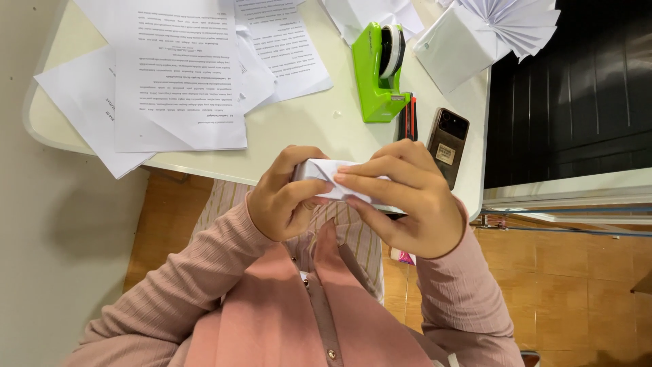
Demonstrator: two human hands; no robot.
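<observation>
Over the lap, just short of the near table edge, both hands meet on one small folded paper (326, 175). Going from the left: loose printed sheets (170, 75) lie spread over the far left of the table (299, 129), some overhanging its edge. Next comes the left hand (288, 197), its fingers curled round the left end of the paper and the thumb pressed on the upper face. The paper itself is a white, thick, folded packet; its long axis runs left to right between the two hands, roughly level with the table edge, and it is held in the air, not resting on the top. The right hand (404, 204) closes on the right end, fingers laid across the top and front so that much of that half is hidden. Both hands grip it at once, so neither is nearer; each has its own end. Beyond them on the table stand a green tape dispenser (377, 71), a slim red and black tool (407, 117) just beside it, whose kind I cannot tell, and a dark phone (448, 143) near the right edge. A pleated paper fan (506, 24) lies at the far right corner.
</observation>
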